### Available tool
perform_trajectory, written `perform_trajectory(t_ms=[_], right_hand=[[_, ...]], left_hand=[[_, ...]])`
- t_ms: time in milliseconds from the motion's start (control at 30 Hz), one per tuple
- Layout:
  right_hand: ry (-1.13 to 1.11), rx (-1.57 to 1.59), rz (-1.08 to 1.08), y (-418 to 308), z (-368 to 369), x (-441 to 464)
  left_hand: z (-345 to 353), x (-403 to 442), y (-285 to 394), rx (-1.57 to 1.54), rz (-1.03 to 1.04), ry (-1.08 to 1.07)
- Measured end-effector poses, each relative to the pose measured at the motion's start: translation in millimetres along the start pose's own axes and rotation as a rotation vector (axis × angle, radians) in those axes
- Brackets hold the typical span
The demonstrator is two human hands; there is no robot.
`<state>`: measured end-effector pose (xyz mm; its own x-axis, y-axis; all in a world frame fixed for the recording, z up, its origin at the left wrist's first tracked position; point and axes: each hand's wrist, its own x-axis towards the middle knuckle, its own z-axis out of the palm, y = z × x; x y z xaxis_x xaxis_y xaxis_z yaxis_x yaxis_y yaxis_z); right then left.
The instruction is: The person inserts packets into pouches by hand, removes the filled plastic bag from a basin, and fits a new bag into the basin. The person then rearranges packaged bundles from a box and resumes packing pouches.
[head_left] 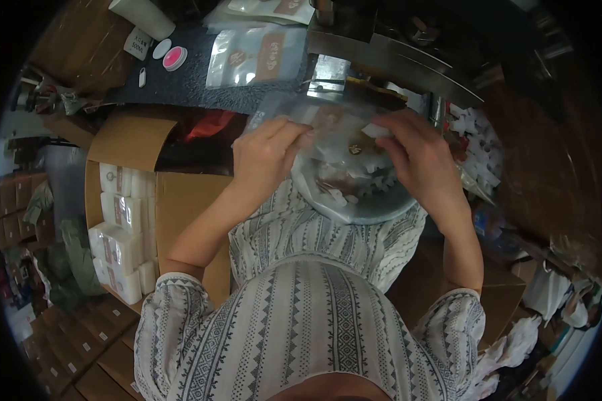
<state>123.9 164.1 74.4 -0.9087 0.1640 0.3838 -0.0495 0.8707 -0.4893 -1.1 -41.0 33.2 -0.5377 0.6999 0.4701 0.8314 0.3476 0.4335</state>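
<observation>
Above my lap, my left hand [264,157] pinches the edge of a clear plastic bag [331,120] that has a brown printed label. My right hand [425,150] is at the bag's other side, thumb and fingers closed on a small white piece [374,131], blurred, perhaps a packet. A round grey basin [384,215] rests on my lap beneath both hands. White pieces [338,198] lie in it, partly seen through clear plastic. A small gold mark [354,150] shows between my hands.
An open cardboard box [190,214] on the left holds stacked white packs [117,210]. Printed pouches [257,57], a pink round tin [174,58] and a white lid lie on the dark mat [201,73]. Machine parts [408,57] stand ahead; white scraps [475,144] pile at right.
</observation>
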Motion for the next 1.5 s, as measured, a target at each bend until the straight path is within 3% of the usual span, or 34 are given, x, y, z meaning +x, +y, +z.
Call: perform_trajectory(t_ms=[100, 167, 233, 400, 567, 733, 933, 1100, 1167, 1233, 1267, 1333, 1367, 1433, 1500], right_hand=[[-0.154, 0.187, 0.007, 0.1, 0.8, 1.7], [-0.25, 0.342, 0.24, 7.7, 2.0, 4.2], [-0.163, 0.348, 0.264, 23.9, 7.3, 1.5], [-0.053, 0.247, 0.326, 30.3, -12.1, -2.1], [-0.046, -0.043, 0.135, 31.8, -17.7, -10.8], [-0.152, 0.157, 0.197, 28.6, -8.7, -9.2], [-0.159, 0.154, 0.248, 28.0, -14.5, -11.1], [-0.233, 0.263, 0.315, 24.9, -10.2, -7.8], [-0.094, 0.347, 0.368, 33.5, -1.7, -9.5], [-0.02, 0.27, 0.379, 39.0, -4.9, -9.4], [0.052, 0.195, 0.391, 41.7, -7.0, -9.6], [0.021, 0.077, 0.39, 40.6, -17.9, -11.6], [-0.01, -0.039, 0.391, 41.3, -22.5, -13.4], [-0.032, -0.203, 0.431, 52.1, -24.0, -16.1], [-0.052, -0.368, 0.471, 85.1, -18.7, -25.3]], left_hand=[[9.2, -1.9, 3.3, -0.13, 0.01, -0.142], [19.0, 0.4, 9.7, -0.198, -0.021, -0.234], [31.1, 9.0, 15.7, -0.467, -0.26, -0.432], [57.0, 21.4, 12.5, -0.493, -0.324, -0.392], [51.2, 18.2, 11.5, -0.401, -0.258, -0.291], [52.0, 11.3, 8.3, -0.276, -0.039, -0.279], [55.6, 8.0, 4.1, -0.305, -0.056, -0.184], [59.6, 7.5, 4.6, -0.347, -0.008, -0.276], [65.0, 6.9, 4.2, -0.373, -0.015, -0.29], [69.0, 12.0, 3.6, -0.678, -0.46, -0.48], [69.0, 17.5, 2.0, -0.678, -0.459, -0.476], [60.6, 37.4, 5.5, -0.935, -0.672, -0.525], [67.5, 41.5, 4.0, -0.936, -0.673, -0.526], [80.4, 47.0, 3.5, -1.131, -0.836, -0.374], [82.1, 45.7, 3.7, -1.138, -0.851, -0.397]])
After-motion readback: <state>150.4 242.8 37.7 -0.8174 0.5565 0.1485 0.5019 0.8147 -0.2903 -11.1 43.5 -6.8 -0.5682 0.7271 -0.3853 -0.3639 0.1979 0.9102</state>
